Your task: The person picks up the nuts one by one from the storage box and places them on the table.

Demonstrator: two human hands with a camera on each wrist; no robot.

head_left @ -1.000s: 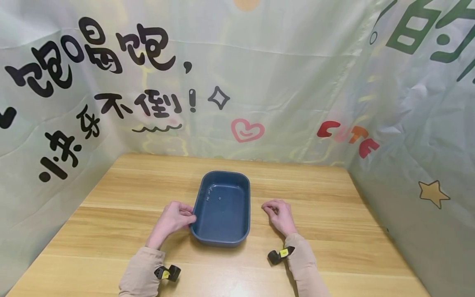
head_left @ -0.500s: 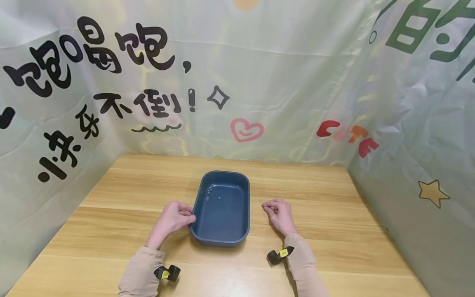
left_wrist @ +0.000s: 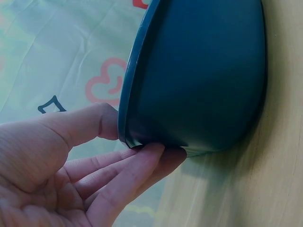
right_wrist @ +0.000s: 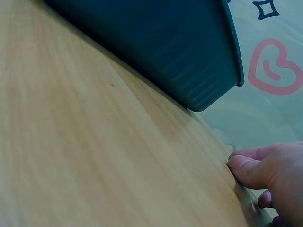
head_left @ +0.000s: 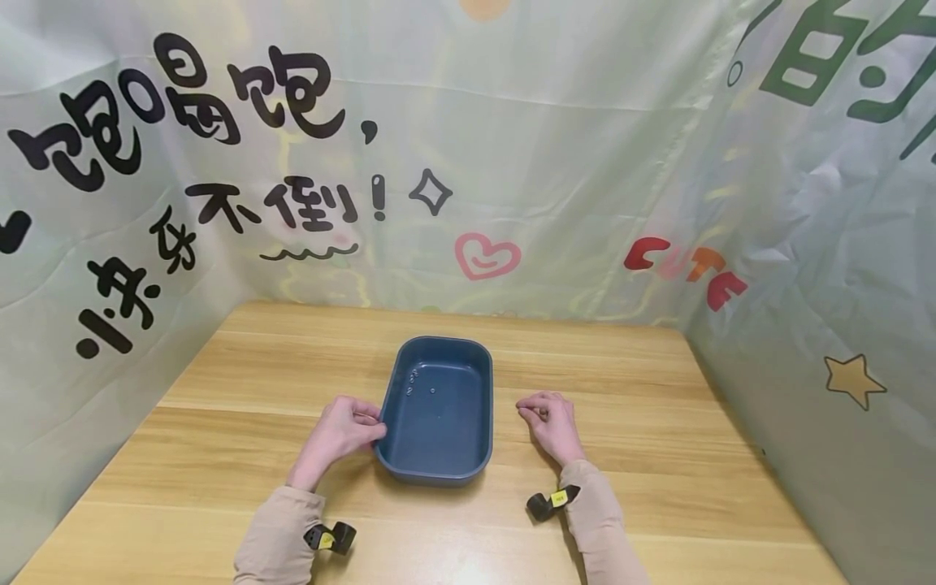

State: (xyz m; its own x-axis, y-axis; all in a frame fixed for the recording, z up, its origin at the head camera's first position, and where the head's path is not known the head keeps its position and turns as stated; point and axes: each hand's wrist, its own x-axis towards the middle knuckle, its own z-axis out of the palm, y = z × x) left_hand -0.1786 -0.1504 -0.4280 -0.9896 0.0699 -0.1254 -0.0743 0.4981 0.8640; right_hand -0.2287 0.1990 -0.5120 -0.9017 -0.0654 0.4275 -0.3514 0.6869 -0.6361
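A dark blue rectangular basin (head_left: 439,435) with rounded corners stands on the wooden table. Several tiny pale rings (head_left: 411,382) show inside it, near its left wall. My left hand (head_left: 347,426) grips the basin's left rim, thumb on the rim and fingers against the outer wall, as the left wrist view shows. To the right of the basin, my right hand (head_left: 552,424) rests on the table, apart from it. In the right wrist view its thumb (right_wrist: 251,172) lies against the index finger, with nothing visible between them, and the other fingers curl loosely below.
The wooden table (head_left: 643,455) reaches back to a printed cloth (head_left: 563,187) that hangs behind it and along both sides. A small black camera is strapped to each sleeve, the left camera (head_left: 331,538) and the right camera (head_left: 552,502).
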